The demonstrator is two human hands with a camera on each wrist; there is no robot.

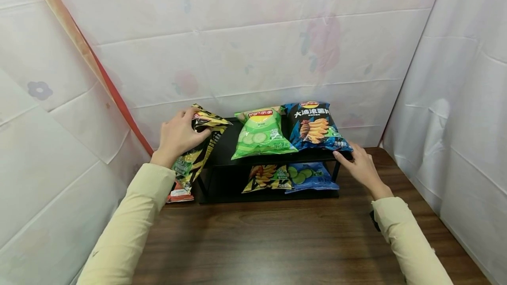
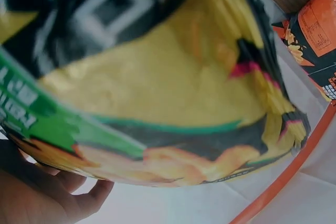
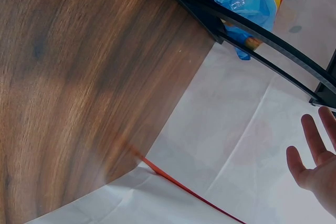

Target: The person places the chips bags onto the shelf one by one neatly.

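At the left end of a black two-tier shelf (image 1: 222, 155), my left hand (image 1: 180, 133) grips a black-and-yellow chip bag (image 1: 206, 144) by its upper part. The bag hangs tilted beside the top tier; in the left wrist view its printed front fills most of the picture, with curled fingers (image 2: 86, 200) at its edge. My right hand (image 1: 360, 168) is at the shelf's right front corner, thumb by the top edge, close to a dark blue chip bag (image 1: 313, 129). Its fingers (image 3: 312, 135) are spread in the right wrist view. A green chip bag (image 1: 261, 133) lies mid-shelf.
On the lower tier lie another black-and-yellow bag (image 1: 269, 177) and a light blue bag (image 1: 310, 177). An orange-red bag (image 1: 180, 193) sits left of the shelf on the wooden table (image 1: 253, 241). White printed cloth (image 1: 253, 56) hangs behind and at both sides.
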